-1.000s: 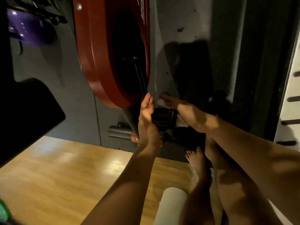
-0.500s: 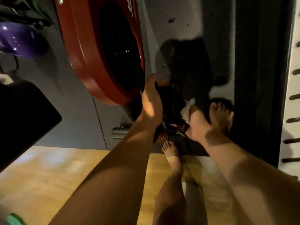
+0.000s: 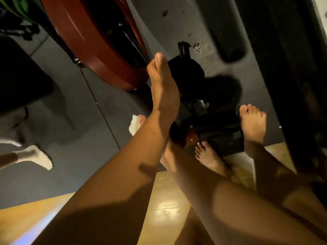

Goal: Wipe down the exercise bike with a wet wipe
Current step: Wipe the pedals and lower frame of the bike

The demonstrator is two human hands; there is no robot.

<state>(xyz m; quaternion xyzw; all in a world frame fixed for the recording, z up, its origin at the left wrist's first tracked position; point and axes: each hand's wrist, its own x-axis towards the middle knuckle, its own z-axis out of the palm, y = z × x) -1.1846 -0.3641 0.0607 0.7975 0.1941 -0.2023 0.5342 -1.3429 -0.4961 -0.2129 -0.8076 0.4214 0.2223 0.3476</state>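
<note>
Left hand [image 3: 163, 89]: flat and straight, fingers close together and pointing up; it rests against the side of the black pedal [image 3: 185, 73], just beside the low rim of the red wheel cover [image 3: 92, 32]
Right hand [image 3: 142, 119]: nearly all of it is hidden behind the left arm; only fingertips peek out on the far side, touching the wet wipe [image 3: 134, 125]; I cannot tell if they pinch it or just press on it
Arms: the right arm goes under the left arm, so the two cross
Wet wipe: white and crumpled, low down on the left side of the left arm, over the grey mat [image 3: 79, 106] and near the bottom of the bike
Exercise bike [image 3: 212, 124]: it stands on the grey mat; the red wheel cover fills the top middle, the pedal sticks out to its right, and dark frame parts sit lower down
Red end cap [image 3: 192, 137]: small, with a shiny screw, on the bike's bottom bar, just beside the crossed arms
Bare feet: one foot [image 3: 253, 121] is flat on the mat to the right of the bike; the other foot [image 3: 208, 154] has its toes at the mat's edge, close to the red end cap
White sock [image 3: 35, 156]: on another person's foot, at the far left, over the mat
Wood floor [image 3: 168, 209]: yellow and shiny, nearest the camera
Green leaves [image 3: 21, 4]: top left corner
Dark shape [image 3: 17, 76]: big and black on the left; too dark to tell what it is
</note>
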